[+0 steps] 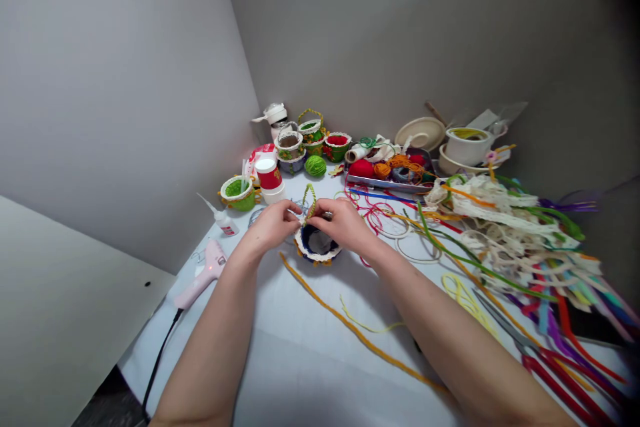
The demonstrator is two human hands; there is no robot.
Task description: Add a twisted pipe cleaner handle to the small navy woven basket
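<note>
1. The white table (pixel 310 347) carries the work; its near edge is cut off.
2. The left hand (pixel 275 225) and the right hand (pixel 344 220) meet at the far side of the basket.
3. This dark blue basket (pixel 320 257) stands just below them; its far rim is partly covered.
4. The braided handle (pixel 311 186) rises between the hands, long axis nearly upright, nearer to the right.
5. The right fingers, nearly closed, seem to pinch its lower end; the left fingers are curled beside it, and I cannot tell their hold.
</note>
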